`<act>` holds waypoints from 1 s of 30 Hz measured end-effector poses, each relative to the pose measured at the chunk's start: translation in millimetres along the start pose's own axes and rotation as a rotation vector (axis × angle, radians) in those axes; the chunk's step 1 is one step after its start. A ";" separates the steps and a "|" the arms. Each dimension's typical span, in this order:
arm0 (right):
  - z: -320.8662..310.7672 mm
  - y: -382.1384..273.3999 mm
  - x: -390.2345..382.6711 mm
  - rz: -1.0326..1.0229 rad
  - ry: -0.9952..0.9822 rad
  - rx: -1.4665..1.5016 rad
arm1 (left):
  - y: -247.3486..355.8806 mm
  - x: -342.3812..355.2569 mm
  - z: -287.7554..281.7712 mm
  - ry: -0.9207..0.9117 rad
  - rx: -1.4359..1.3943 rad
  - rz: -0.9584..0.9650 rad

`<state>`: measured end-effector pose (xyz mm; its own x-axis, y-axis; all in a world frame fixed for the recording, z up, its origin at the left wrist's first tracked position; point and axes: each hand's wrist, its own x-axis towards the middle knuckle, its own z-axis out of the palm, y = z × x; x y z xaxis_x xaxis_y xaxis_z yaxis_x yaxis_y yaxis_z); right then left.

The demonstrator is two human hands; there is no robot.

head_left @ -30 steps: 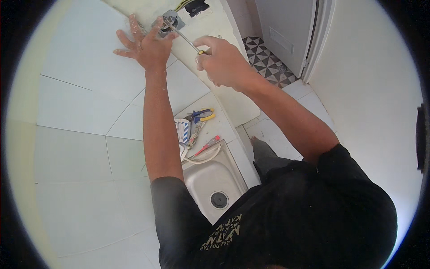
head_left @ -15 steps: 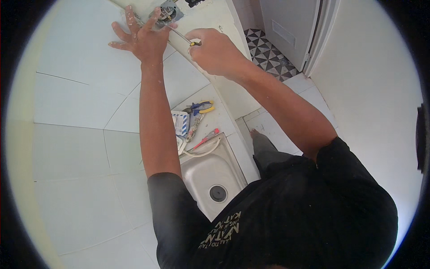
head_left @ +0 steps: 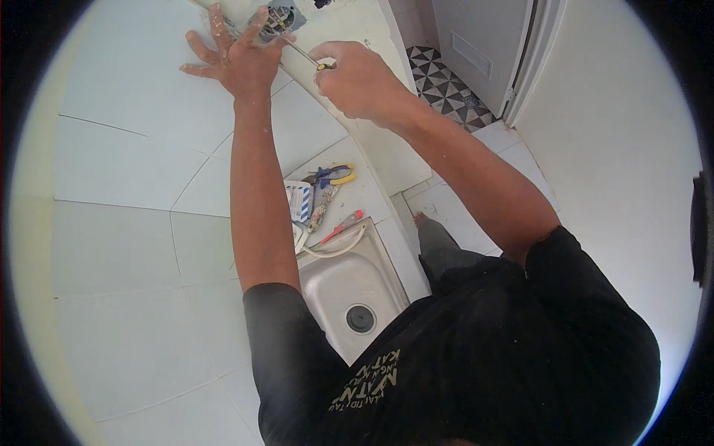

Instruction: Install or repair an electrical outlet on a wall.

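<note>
My right hand [head_left: 358, 80] is closed around the handle of a screwdriver [head_left: 302, 51]. Its thin metal shaft reaches up and left to a round electrical wall box [head_left: 282, 18], where metal parts and wiring show. Exactly what the tip touches is too small to tell. Against the white-tiled wall beside the box, my left hand [head_left: 249, 65] lies with its fingers spread wide. Its thumb and index finger come up to the lower left edge of the box, and whitish dust marks the fingers.
Below, a steel sink [head_left: 327, 286] is set into a tiled counter. Blue-and-yellow pliers [head_left: 332, 175], a red screwdriver [head_left: 343, 225], a blue-and-white striped package [head_left: 298, 201] and a pale cable [head_left: 335, 253] lie by it. A door [head_left: 483, 56] stands at the upper right.
The view has shifted very slightly. Both hands keep nearly the same places, with the screwdriver still at the wall box and my right hand a touch higher.
</note>
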<state>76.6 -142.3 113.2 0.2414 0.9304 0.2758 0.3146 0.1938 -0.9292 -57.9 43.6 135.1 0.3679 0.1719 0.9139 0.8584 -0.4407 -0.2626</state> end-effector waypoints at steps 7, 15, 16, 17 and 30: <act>1.4 1.7 0.0 -0.011 -0.004 -0.098 | -0.6 1.5 -1.8 -0.030 0.003 0.013; 14.6 -13.7 -4.2 0.245 0.058 0.743 | -1.8 3.1 -1.3 -0.001 0.004 0.018; 14.7 -16.3 -4.8 0.244 0.058 0.739 | -0.4 4.2 -2.2 0.001 0.002 0.015; 13.9 -19.1 -4.5 0.291 0.050 0.759 | 1.2 5.4 -3.0 -0.010 0.004 0.021; 20.4 -56.2 -3.3 0.448 0.009 0.981 | -4.1 -0.7 -12.7 0.015 -0.052 -0.023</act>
<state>39.5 -150.0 159.5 0.1593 0.9772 -0.1402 -0.6761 0.0045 -0.7368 -66.2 34.1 139.5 0.3428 0.1691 0.9241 0.8464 -0.4823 -0.2257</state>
